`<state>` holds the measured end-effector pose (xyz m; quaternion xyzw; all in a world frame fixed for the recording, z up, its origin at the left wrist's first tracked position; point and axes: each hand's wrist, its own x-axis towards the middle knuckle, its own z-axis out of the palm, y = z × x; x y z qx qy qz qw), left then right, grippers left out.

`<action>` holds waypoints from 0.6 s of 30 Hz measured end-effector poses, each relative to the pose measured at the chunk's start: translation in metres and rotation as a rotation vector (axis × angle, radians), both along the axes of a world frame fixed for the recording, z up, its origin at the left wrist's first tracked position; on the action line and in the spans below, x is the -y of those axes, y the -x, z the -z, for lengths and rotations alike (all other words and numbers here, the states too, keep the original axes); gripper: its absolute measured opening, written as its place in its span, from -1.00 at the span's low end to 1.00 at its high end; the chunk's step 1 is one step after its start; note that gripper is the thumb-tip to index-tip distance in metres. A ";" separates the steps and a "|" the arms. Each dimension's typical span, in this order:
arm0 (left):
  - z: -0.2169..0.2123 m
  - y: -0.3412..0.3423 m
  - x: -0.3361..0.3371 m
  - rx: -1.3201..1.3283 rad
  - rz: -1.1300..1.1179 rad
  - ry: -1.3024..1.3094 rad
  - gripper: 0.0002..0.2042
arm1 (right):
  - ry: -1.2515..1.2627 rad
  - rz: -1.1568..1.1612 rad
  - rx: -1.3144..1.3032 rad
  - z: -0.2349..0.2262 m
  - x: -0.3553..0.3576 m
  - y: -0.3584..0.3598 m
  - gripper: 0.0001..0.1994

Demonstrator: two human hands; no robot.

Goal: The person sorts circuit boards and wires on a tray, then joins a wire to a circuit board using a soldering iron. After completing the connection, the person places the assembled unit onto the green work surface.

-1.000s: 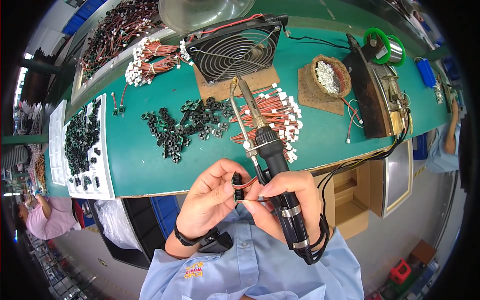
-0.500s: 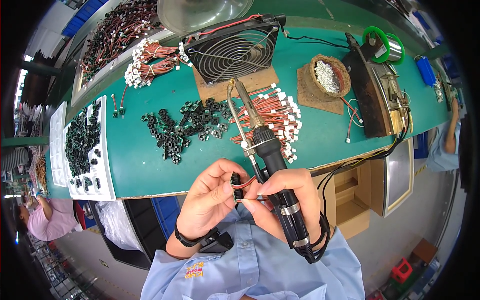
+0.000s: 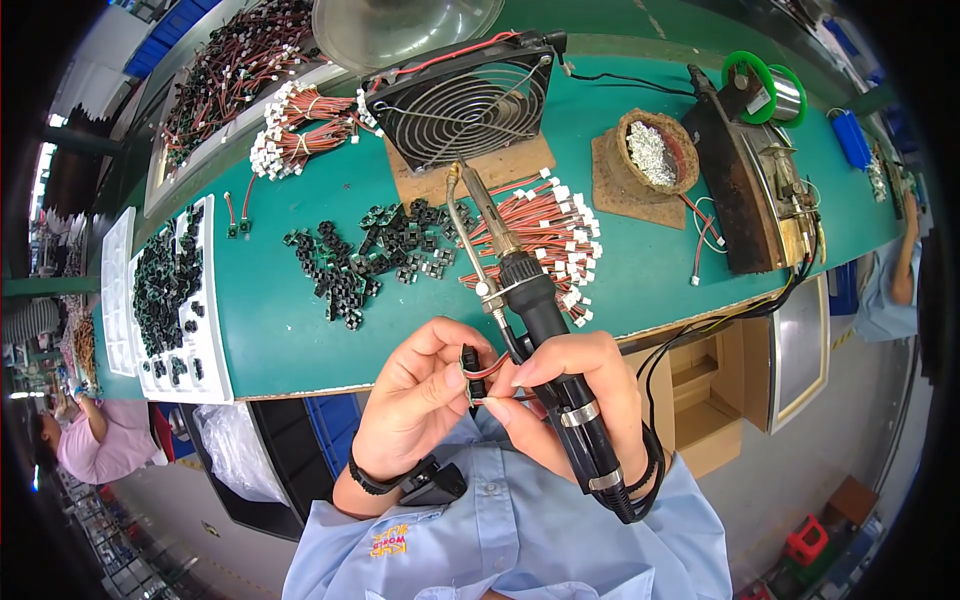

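Two hands meet above desk edge: left hand pinches small black connector w/ red wires; right hand grips soldering iron, probably also steadying wires. Next: precise tip placement.

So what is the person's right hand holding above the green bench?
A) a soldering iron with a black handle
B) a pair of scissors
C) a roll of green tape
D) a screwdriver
A: the right hand grips a soldering iron by its black handle, metal tip pointing away toward the fan, while the left hand pinches a small black part with red wires.
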<state>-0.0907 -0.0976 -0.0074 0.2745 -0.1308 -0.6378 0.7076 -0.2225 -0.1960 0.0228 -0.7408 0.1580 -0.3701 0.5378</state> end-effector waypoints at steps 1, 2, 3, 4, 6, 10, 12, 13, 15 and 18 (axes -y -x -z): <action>-0.001 0.000 0.000 0.001 -0.001 0.000 -0.76 | -0.003 -0.006 0.004 0.000 0.000 0.000 -0.62; -0.001 0.001 0.000 0.003 -0.002 -0.001 -0.76 | -0.006 -0.012 0.009 0.000 0.000 0.000 -0.62; -0.002 0.001 0.001 0.003 -0.001 -0.001 -0.76 | -0.008 -0.017 0.013 0.000 0.000 0.001 -0.62; -0.002 0.001 0.001 0.012 -0.007 -0.004 -0.76 | -0.009 -0.018 0.013 0.000 0.001 0.000 -0.62; -0.002 0.001 0.001 0.029 -0.020 -0.011 -0.76 | -0.032 -0.021 0.011 0.001 0.001 0.000 -0.62; -0.002 0.000 0.000 0.058 -0.019 -0.010 -0.76 | -0.102 -0.044 -0.009 0.001 0.000 0.001 -0.63; -0.003 -0.001 0.000 0.070 -0.018 -0.012 -0.75 | -0.131 -0.058 -0.018 0.001 0.000 0.002 -0.64; -0.004 -0.001 -0.001 0.082 -0.016 -0.015 -0.75 | -0.141 -0.075 -0.025 0.000 0.001 0.003 -0.64; -0.005 -0.002 -0.001 0.092 -0.016 -0.019 -0.75 | -0.161 -0.111 -0.041 0.000 0.002 0.004 -0.64; -0.006 -0.003 -0.003 0.144 0.003 -0.055 -0.74 | -0.146 -0.124 -0.049 0.000 0.004 0.004 -0.64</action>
